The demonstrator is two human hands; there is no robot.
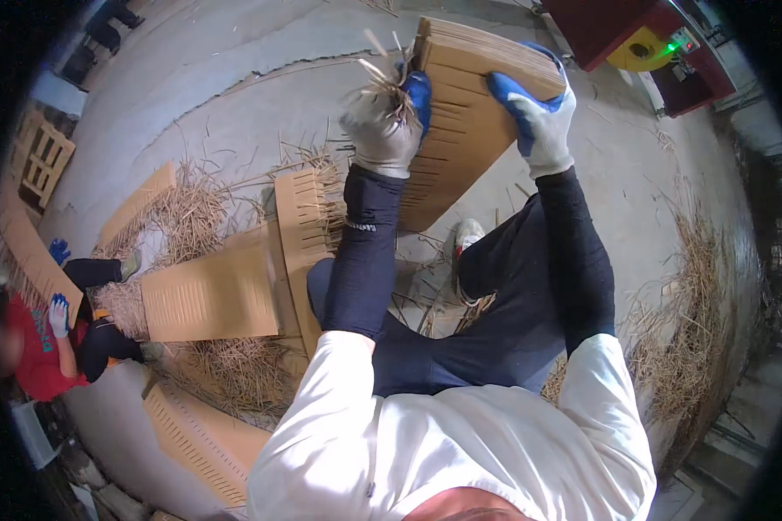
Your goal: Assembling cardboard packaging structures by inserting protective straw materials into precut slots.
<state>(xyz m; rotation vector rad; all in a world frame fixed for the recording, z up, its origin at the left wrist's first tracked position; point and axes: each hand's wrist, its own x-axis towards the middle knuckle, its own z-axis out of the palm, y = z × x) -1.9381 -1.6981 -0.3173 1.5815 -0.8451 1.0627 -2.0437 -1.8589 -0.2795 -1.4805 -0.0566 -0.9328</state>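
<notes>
A thick stack of brown cardboard sheets (471, 113), with rows of slits cut along its left side, is held up and tilted in front of me. My right hand (543, 126), in a white glove with blue-coated fingers, grips the stack at its upper right edge, thumb on the near face. At the slit edge is my left hand (382, 130), gloved alike and closed. Thin cardboard strips (389, 82) stick out above its fist. Its fingertips on the stack's side are partly hidden.
Slit cardboard pieces (210, 295) lie on the left with heaps of cardboard strips (191, 208). More strips (691, 304) are piled at right. A co-worker in a red shirt (39, 347) handles a cardboard sheet (39, 252) at far left. A red machine (599, 30) stands at upper right.
</notes>
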